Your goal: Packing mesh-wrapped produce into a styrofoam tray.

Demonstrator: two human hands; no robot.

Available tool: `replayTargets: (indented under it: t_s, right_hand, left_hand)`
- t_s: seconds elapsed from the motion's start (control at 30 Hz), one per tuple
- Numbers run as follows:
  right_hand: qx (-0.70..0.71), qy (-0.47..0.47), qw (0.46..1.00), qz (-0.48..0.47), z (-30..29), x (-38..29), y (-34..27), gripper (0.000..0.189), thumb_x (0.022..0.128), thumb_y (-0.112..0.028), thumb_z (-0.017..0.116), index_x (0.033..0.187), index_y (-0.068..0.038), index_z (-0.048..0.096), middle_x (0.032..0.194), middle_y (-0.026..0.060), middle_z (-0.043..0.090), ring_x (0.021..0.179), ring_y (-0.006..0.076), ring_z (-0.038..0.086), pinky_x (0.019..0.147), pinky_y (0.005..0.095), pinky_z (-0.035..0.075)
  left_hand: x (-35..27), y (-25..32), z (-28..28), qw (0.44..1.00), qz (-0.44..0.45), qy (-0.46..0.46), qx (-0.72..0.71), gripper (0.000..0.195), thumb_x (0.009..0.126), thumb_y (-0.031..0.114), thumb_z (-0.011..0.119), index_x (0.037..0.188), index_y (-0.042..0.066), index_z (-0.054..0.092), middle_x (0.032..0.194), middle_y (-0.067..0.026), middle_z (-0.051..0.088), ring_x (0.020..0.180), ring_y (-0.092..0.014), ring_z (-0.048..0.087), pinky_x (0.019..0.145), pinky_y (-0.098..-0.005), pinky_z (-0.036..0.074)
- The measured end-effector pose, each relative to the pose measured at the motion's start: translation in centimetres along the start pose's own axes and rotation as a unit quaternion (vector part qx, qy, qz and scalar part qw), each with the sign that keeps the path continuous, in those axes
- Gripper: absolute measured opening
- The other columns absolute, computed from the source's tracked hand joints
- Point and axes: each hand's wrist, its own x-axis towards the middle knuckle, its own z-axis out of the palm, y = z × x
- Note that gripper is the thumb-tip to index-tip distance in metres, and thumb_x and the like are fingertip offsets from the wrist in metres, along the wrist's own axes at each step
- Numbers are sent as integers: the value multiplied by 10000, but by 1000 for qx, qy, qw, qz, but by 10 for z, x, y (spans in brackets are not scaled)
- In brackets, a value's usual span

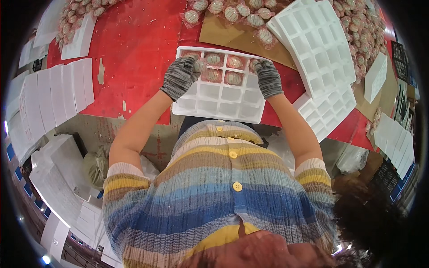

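A white foam tray (219, 104) with square compartments lies before me at the table's front edge. Wrapped eggs in clear, reddish-tinted film, such as this egg (213, 59) and this one (233, 78), sit in its far two rows. The visible compartments in the nearer rows hold nothing. My left hand (179, 76), in a grey knitted glove, grips a wrapped egg (199, 66) over the tray's far left side. At the far right corner, my gloved right hand (268, 77) has its fingertips around another wrapped egg (252, 66), mostly hidden by them.
More compartment trays (316, 47) are stacked on the right of the red table (140, 43). Wrapped eggs (231, 14) lie loose on brown cardboard (224, 32) beyond my tray. A large egg pile (362, 33) is at far right. White foam pieces (55, 97) stand in a row at left.
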Motion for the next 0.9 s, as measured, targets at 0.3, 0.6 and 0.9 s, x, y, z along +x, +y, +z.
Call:
replayTargets:
  t_s: [0.3, 0.6, 0.9]
  right_hand:
    - [31, -92, 995, 10, -4, 16, 2, 183, 796, -85, 459, 952, -69, 553, 845, 139, 560, 849, 298, 570, 706, 401, 488]
    - [137, 99, 975, 147, -6, -10, 27, 197, 848, -219, 510, 922, -71, 616, 900, 155, 610, 865, 328, 575, 762, 428, 465]
    - [25, 88, 994, 68, -1, -27, 1, 186, 755, -194, 592, 920, -121, 638, 917, 78, 601, 901, 292, 523, 841, 409, 406]
  left_hand:
    - [8, -2, 2, 993, 92, -61, 47, 346, 784, 183, 562, 1113, 73, 553, 1011, -150, 552, 960, -312, 529, 861, -403, 434]
    - [-50, 4, -34, 973, -74, -56, -212, 416, 731, 54, 680, 1120, 18, 535, 1007, -77, 593, 950, -205, 558, 848, -304, 458]
    - [-73, -1, -11, 970, 107, -182, 121, 290, 818, 171, 513, 1089, 89, 572, 1101, -79, 550, 1040, -247, 502, 914, -374, 408]
